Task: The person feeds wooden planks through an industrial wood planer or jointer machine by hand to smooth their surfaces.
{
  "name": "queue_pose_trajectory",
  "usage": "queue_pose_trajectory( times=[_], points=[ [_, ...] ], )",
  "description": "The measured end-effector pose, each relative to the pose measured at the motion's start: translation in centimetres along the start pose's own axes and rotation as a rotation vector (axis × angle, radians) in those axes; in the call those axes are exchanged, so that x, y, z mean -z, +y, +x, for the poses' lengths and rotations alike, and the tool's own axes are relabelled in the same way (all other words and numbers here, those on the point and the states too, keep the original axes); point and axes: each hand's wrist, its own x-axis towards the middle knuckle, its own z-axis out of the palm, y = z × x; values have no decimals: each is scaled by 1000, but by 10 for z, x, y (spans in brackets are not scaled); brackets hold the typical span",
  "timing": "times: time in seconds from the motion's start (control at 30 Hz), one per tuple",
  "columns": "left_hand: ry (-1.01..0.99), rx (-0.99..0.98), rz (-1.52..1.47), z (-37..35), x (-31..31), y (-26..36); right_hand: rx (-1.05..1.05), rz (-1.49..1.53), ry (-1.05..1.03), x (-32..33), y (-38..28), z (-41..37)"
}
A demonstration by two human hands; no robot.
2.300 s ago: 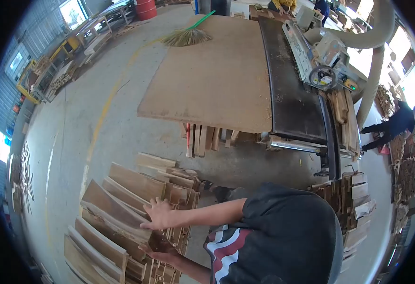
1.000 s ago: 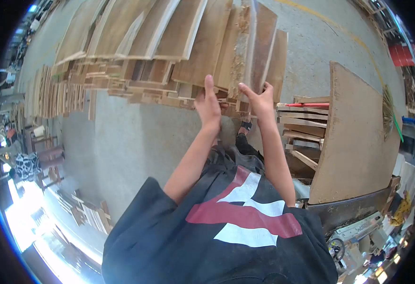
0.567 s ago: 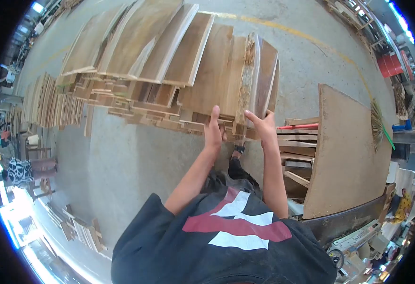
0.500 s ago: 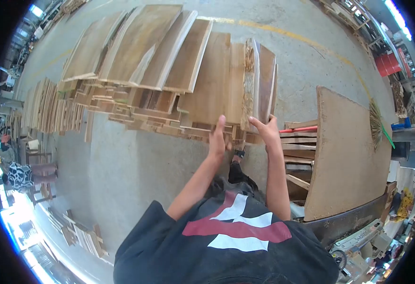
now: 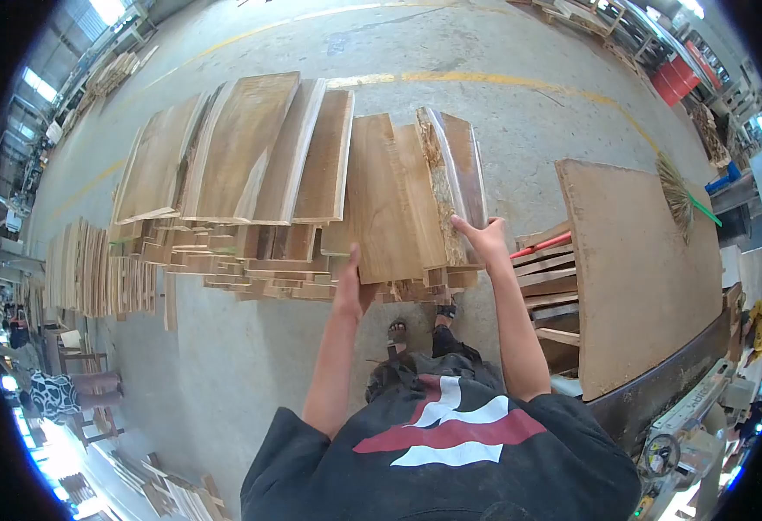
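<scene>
A long stack of wooden boards [image 5: 251,148] lies in front of me, with several wide planks on top and shorter pieces beneath. My left hand [image 5: 351,286] is at the near edge of a wide light-brown board [image 5: 377,200], thumb up along its face, fingers hidden under it. At the stack's right end, my right hand [image 5: 483,239] grips the near end of a narrow board [image 5: 463,165] with a pale strip and rough bark edge, thumb on top. A gap separates the far ends of these boards.
To the right a large brown panel [image 5: 642,269] leans over stacked wood, with a red bar [image 5: 541,245] and a broom [image 5: 678,195] beside it. More upright planks [image 5: 86,265] stand at left. A person [image 5: 55,393] is at far left. A machine [image 5: 681,434] stands at lower right.
My left hand has moved left along the near edge of the boards. The narrow board under my right hand now stands apart at its far end. The view has shifted.
</scene>
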Motion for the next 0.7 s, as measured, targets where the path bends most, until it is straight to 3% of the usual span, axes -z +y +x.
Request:
queue_pose_trajectory(
  times=[0.17,0.23,0.47,0.53,0.63,0.7],
  points=[
    [-142,97,16,2,-13,-21,-16,-35,-37,1,-13,-4],
    [-261,158,-117,2,-14,-28,-12,-25,-30,-1,-13,-10],
    [-178,53,-16,-19,-7,-46,-27,-36,-17,0,1,-41],
    [-126,-34,21,-40,3,-63,-9,-35,13,-1,25,-61],
    [-131,24,-39,-90,23,-94,21,-90,106,7,78,-90],
    [-123,36,-54,-128,28,-95,-166,200,-58,28,79,-124]
  ],
)
